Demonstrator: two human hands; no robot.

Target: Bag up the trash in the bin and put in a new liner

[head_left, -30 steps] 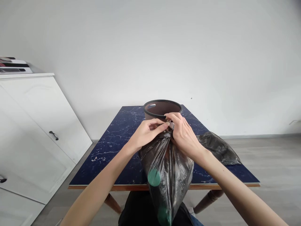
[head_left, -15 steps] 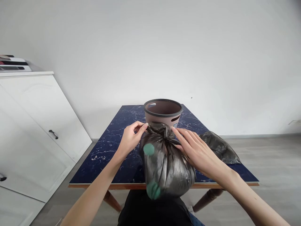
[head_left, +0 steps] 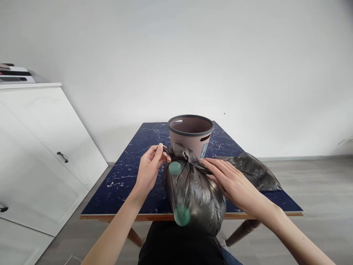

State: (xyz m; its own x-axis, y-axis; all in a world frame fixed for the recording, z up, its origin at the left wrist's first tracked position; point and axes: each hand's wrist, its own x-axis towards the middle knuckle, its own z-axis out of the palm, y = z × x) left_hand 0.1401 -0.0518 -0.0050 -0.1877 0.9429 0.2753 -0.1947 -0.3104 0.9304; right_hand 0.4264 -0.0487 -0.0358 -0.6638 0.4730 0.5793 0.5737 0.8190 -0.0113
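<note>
The left hand [head_left: 149, 167] is pinching one end of the black bag [head_left: 202, 202], its fingertips closed together. The right hand [head_left: 234, 180] is holding another end between thumb and straight fingers. The bag is bulging at the near edge of the table [head_left: 118, 187], in front of the bin [head_left: 184, 140].

The light is soft, brightest on the wall [head_left: 190, 84] behind the bin [head_left: 190, 141]. Small glare lies on the bag [head_left: 202, 198]. The upper right corner is darker, and the cabinet [head_left: 33, 158] looks stretched by the wide lens.
</note>
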